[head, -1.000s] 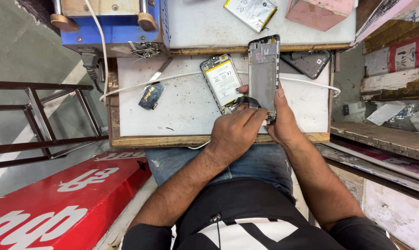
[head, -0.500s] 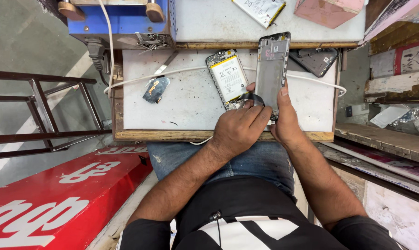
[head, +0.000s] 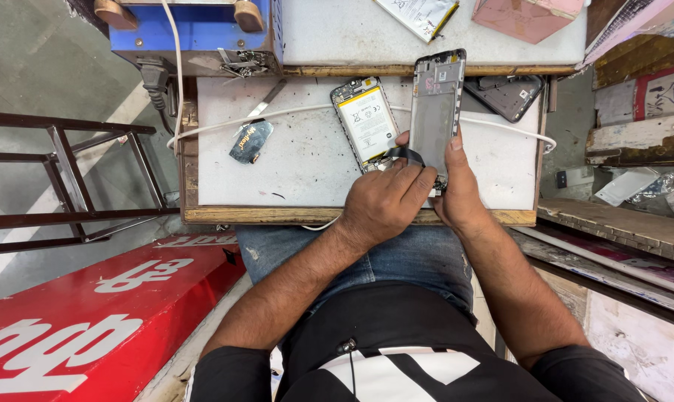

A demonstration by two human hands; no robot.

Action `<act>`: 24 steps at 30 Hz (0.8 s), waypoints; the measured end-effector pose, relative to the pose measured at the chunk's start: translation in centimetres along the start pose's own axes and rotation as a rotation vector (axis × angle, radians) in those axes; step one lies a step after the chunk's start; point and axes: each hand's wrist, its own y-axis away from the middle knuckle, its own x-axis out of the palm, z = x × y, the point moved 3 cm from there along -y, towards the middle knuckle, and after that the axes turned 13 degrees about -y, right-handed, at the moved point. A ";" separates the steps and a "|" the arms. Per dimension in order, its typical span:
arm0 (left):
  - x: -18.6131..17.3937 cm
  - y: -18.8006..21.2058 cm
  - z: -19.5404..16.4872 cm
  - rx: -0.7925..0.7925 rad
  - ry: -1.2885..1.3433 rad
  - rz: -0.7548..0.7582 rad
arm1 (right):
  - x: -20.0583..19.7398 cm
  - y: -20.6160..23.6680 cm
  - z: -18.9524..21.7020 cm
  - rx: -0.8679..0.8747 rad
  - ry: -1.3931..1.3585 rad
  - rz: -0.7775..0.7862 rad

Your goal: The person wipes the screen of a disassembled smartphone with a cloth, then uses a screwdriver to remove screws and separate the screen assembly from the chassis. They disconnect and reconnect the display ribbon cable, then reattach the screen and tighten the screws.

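My right hand point(head: 460, 190) grips the lower end of a grey phone frame point(head: 435, 104), holding it tilted above the white work board point(head: 292, 160). My left hand point(head: 385, 201) sits just left of it, fingertips pinching a thin black flex strip point(head: 405, 154) at the frame's lower edge. Beside the frame lies an opened phone body with a yellow-edged white battery point(head: 366, 123); the strip runs between the two. The frame's bottom end is hidden behind my fingers.
A dark phone back cover point(head: 506, 95) lies at the board's right rear. A white cable point(head: 277, 115) crosses the board, with metal tweezers point(head: 266, 100) and a dark pick point(head: 249, 141) at left. Behind stand a blue machine point(head: 195, 33) and a pink box point(head: 526, 15). A red sign point(head: 91, 313) lies at lower left.
The view has shifted slightly, so the board sits further right in frame. Both hands keep the same hold on the frame and strip.
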 end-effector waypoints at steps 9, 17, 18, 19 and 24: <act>-1.1 0.6 1.2 -0.271 0.262 0.065 | -0.5 -0.2 0.0 0.075 -0.128 0.050; -1.5 2.0 3.4 -0.641 0.448 0.260 | 0.1 -0.1 0.5 0.104 -0.150 0.053; -1.7 2.1 3.5 -0.650 0.497 0.244 | 0.2 0.0 0.5 0.103 -0.156 0.072; -1.9 2.3 3.6 -0.657 0.546 0.228 | 0.2 -0.1 0.5 0.102 -0.162 0.091; -3.7 2.8 4.4 -0.668 0.551 0.333 | 0.2 -0.3 0.4 0.110 -0.178 0.106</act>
